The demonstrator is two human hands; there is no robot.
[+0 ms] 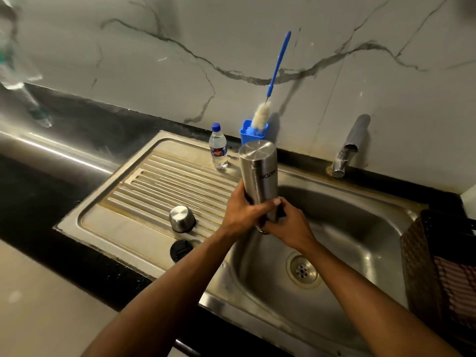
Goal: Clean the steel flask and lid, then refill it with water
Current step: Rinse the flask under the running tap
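Fingers of the left hand [242,210] and right hand [286,222] curl round the upturned flask [258,176], mouth down over the sink [360,228]. It looks like draining; next likely needs the brush [268,99] or refilling.

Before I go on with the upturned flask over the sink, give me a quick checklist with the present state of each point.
1. Steel flask held by both hands, left hand and right hand: ok.
2. Flask inverted, mouth down over the sink basin: ok.
3. Flask fully drained: cannot tell, the mouth is hidden behind the hands.
4. Steel cup lid and black inner cap off, on the drainboard: ok.
5. Bottle brush in its blue holder, near the flask: ok.
6. Tap running: cannot tell.
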